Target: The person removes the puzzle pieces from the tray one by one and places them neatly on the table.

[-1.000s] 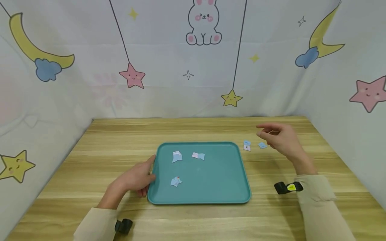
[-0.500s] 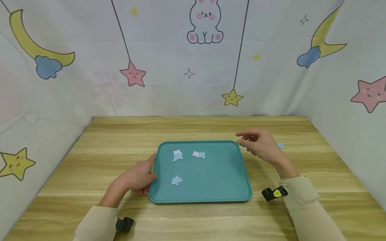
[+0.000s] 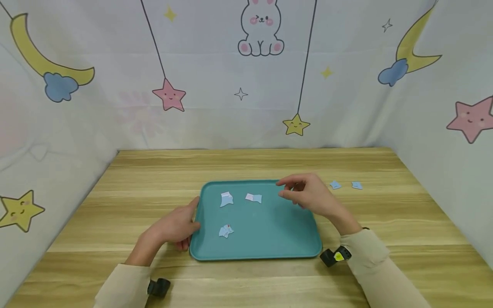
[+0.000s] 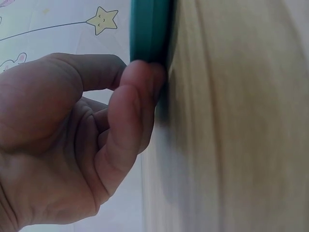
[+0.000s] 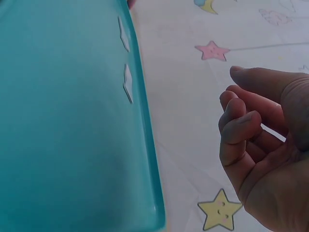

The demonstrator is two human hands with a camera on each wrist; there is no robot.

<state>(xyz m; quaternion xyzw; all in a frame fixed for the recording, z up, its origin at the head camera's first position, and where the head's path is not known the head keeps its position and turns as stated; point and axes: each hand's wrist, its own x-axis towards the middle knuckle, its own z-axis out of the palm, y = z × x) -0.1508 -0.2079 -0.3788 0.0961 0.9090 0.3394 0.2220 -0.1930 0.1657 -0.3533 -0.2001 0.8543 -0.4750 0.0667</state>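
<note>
A teal tray (image 3: 269,239) lies on the table with flat, irregular puzzle pieces on it. Two blue-and-pale pieces, an upper-left piece (image 3: 227,199) and an upper-middle piece (image 3: 254,198), lie near its far side. The lower-left piece (image 3: 226,231) carries a small red mark. My left hand (image 3: 175,224) grips the tray's left edge, thumb at the rim and fingers curled against the side, as the left wrist view shows. Above the tray's far right corner hovers my right hand (image 3: 308,194), fingers loosely bent, thumb apart from them. Nothing shows between them in the right wrist view (image 5: 265,140).
Right of the tray, a small blue piece (image 3: 335,185) and another blue piece (image 3: 357,185) lie on the wooden table (image 3: 246,282). My right hand mostly hides the spot beside the tray's far right corner. A printed cloth (image 3: 215,119) hangs behind the table.
My right hand has moved left from above the loose pieces to over the tray's far right corner, uncovering the two right-hand pieces. The left hand and the tray stay in place.
</note>
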